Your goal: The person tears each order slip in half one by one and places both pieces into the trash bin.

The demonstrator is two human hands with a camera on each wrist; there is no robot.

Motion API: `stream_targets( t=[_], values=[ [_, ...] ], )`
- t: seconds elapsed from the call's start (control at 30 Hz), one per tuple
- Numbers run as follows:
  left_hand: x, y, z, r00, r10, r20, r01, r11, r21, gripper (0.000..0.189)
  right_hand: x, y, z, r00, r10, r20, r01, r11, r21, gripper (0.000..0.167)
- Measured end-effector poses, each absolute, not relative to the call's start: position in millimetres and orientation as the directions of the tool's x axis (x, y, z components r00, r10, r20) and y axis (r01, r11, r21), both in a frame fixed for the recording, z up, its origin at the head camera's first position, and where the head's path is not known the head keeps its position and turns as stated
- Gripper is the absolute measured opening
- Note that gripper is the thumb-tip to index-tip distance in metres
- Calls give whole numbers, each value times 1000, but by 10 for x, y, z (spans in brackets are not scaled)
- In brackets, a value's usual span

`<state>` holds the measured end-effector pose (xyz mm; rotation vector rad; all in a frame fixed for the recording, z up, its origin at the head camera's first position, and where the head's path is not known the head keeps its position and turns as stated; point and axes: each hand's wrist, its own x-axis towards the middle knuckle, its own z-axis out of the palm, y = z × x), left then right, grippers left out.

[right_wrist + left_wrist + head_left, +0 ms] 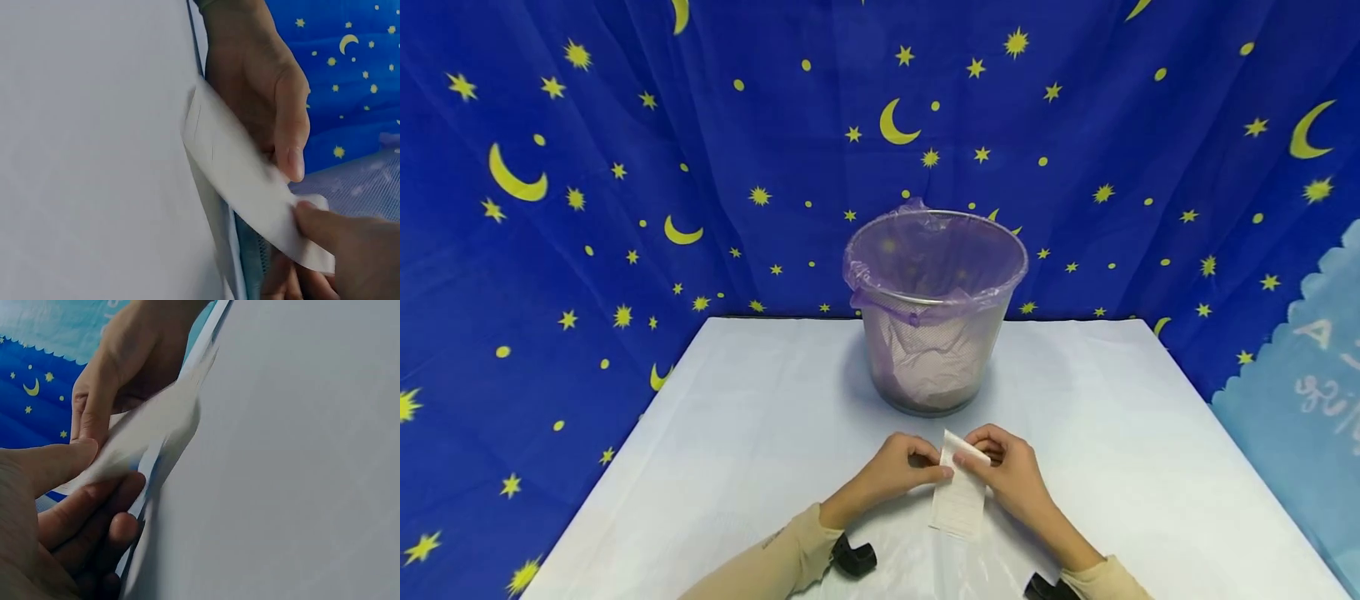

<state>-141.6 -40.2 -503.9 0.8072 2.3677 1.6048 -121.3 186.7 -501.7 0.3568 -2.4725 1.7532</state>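
A narrow white paper slip [958, 504], receipt-like with faint lines, hangs between the two hands over the near part of the table. At its upper left edge, my left hand [895, 467] pinches it between thumb and fingers. My right hand [1011, 471] grips the top right corner, thumb in front and fingers behind, where the paper folds over. In the left wrist view the slip [156, 425] curves and its free end is blurred. From the right wrist, the right thumb [319, 219] lies flat on the paper's upper end.
Beyond the hands stands a wire-mesh wastebasket [936, 358] lined with a translucent purple bag [917, 312]. The white-covered table [760, 400] ends at a blue curtain [805, 117] with yellow moons and stars. Black devices [853, 557] sit at the wrists.
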Motion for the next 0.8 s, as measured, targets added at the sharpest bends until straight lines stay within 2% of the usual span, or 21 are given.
stream_targets(
  t=[0.13, 0.37, 0.67, 0.8],
  values=[
    [-1414, -402, -5032, -839, 530, 128, 305, 262, 915, 15, -1224, 1889, -5023, -969, -90, 229, -245, 281, -928, 25],
    [-1459, -440, -5063, -866, 486, 119, 254, 221, 942, 13, -1223, 1902, -5033, -969, -105, 224, -245, 265, -933, 50],
    [-1510, -495, -5043, -899, 423, 116, 211, 184, 960, 13, -1199, 1896, -5056, -951, -242, 191, -248, 230, -941, 49],
    [-1521, -494, -5050, -906, 411, 100, 182, 166, 969, 14, -1189, 1889, -5050, -938, -276, 210, -287, 278, -917, 38]
  ],
)
